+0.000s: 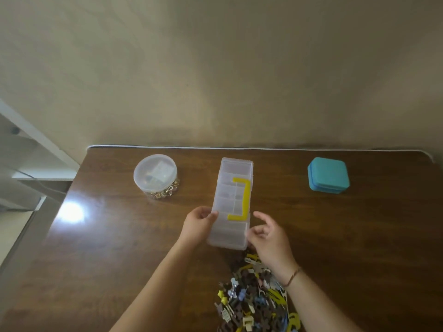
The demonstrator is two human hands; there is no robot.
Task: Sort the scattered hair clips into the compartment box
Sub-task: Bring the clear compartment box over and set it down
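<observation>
The clear box (231, 204), lid closed with a yellow handle (242, 200) on top, lay on the bench (359, 236) between the hands. The left hand (199, 226) gripped its near left edge, thumb on the lid. The right hand (271, 240) touched the near right corner, fingers loosely curled, holding nothing else. Clips (254, 300) lay heaped under the right wrist. Beyond the left hand stood a round tub (155, 174); beyond the right, well apart, a teal case (328, 178).
</observation>
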